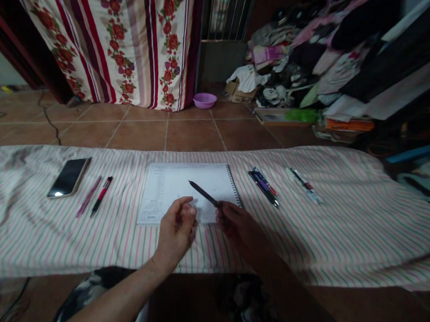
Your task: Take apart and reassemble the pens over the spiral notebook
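My right hand (240, 226) grips a black pen (203, 192) near one end, its tip pointing up and to the left over the page. Beside it, my left hand (175, 228) hovers at the lower edge of the notebook, fingers loosely bent and apart, with nothing visible in them. Beneath both lies an open spiral notebook (177, 176), its wire binding along the right side and printed text on its left part. Several dark pens (263, 187) lie together to its right. A red and black pen (101, 195) and a pinkish-purple pen (88, 196) lie on its left.
A striped cloth (353, 209) covers the long, low surface. Toward its left end lies a phone (69, 177); light-coloured pens (306, 186) lie farther right. Beyond are a purple basin (205, 101), a floral curtain (139, 48) and a heap of clothes (303, 50).
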Demonstrator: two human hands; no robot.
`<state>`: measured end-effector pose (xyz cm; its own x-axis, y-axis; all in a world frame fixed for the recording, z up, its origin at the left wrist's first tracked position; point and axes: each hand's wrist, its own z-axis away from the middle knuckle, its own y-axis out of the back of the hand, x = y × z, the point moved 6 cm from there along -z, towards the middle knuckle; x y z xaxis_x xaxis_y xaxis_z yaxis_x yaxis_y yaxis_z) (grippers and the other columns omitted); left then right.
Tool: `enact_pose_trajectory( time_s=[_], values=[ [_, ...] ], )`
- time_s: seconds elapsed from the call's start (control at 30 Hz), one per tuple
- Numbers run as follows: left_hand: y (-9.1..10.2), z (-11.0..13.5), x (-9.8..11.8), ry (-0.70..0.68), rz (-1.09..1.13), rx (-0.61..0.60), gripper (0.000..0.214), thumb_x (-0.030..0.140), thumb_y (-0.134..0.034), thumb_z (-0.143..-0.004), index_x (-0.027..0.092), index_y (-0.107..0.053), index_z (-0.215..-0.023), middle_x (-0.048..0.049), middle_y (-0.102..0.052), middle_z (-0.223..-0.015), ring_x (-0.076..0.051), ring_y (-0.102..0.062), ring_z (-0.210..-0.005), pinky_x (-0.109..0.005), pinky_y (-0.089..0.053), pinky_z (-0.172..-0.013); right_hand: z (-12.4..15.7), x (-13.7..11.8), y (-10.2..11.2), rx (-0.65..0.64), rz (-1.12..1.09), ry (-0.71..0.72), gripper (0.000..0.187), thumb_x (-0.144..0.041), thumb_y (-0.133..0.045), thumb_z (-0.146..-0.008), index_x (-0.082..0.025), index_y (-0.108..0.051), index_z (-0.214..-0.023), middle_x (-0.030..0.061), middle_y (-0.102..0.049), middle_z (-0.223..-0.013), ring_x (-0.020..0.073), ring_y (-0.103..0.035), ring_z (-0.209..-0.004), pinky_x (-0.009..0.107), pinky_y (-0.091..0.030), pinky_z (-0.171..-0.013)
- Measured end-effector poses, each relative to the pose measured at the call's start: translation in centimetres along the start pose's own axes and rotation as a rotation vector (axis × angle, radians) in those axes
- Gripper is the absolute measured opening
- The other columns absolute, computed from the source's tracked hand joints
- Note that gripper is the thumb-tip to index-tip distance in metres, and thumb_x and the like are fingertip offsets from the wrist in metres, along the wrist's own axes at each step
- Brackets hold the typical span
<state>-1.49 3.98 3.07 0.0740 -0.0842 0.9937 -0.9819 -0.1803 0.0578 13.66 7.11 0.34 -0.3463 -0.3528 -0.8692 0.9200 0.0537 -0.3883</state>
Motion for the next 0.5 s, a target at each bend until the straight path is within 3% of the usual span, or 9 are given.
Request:
enact_pose_trajectory(
  time_s=[0.13, 0.3, 0.5],
  values=[
    [0.2, -0.7, 0.0, 0.096, 0.263, 0.024, 0.039, 0.039, -0.065, -0.074, 0.016, -0.056, -0.103, 0.0032, -0.053, -0.067, -0.009, -0.053, -0.053, -0.021, -0.041, -0.049, 0.2, 0.1, -0.5, -0.004, 0.049, 0.02, 0.027, -0.039, -0.072, -0.061, -0.016, -0.061, -0.069, -0.0017, -0.055, -0.06, 0.0085, -0.047, -0.052, 0.022, -0.039, -0.05],
    [-0.1, -0.6, -0.5, 0.202, 0.414, 0.034, 0.039, 0.037, -0.064, -0.075, 0.012, -0.058, -0.104, 0.0026, -0.056, -0.061, -0.008, -0.051, -0.049, -0.022, -0.04, -0.048, 0.1, 0.3, -0.7, 0.008, 0.142, 0.06, 0.026, -0.038, -0.069, -0.065, -0.015, -0.064, -0.075, -0.0023, -0.056, -0.059, 0.0079, -0.047, -0.052, 0.022, -0.039, -0.05],
    [0.4, -1.1, -1.7, 0.354, 0.608, 0.125, 0.03, 0.035, -0.071, -0.068, 0.01, -0.061, -0.08, 0.0021, -0.057, -0.056, -0.006, -0.05, -0.046, -0.018, -0.035, -0.044, 0.0, -0.1, -1.1, 0.033, 0.363, 0.224, 0.028, -0.036, -0.062, -0.073, -0.016, -0.063, -0.093, -0.0005, -0.061, -0.064, 0.0102, -0.053, -0.053, 0.024, -0.044, -0.052]
  ],
)
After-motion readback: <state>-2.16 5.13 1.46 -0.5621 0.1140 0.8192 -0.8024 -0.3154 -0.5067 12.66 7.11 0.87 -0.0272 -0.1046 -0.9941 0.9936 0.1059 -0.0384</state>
